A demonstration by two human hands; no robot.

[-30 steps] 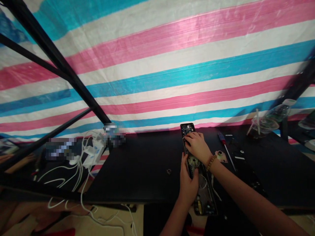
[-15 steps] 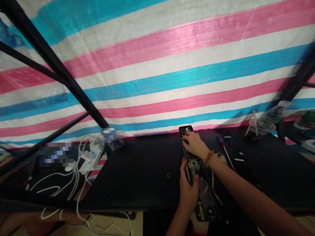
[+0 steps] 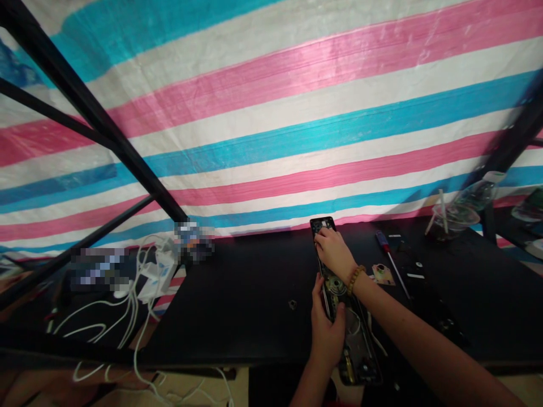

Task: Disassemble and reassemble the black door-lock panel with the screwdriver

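Note:
A long black device with its inner parts exposed lies tilted over the front edge of the black table. My left hand is wrapped round its left side near the middle, thumb on top. Near its far end, my right hand has its fingers bent together over the inner parts; what they pinch, if anything, is hidden. A beaded bracelet circles my right wrist. Right of the device lie a small tan board and a screwdriver with a blue and red handle.
Small white strips and dark parts lie at the right. A small metal piece sits left of the device. Plastic cups stand at the back right. White cables and a power strip are at the left, beside a black frame bar.
My right hand has moved slightly down the device, covering more of the round part. The view has shifted a little, and the tan board shows more fully.

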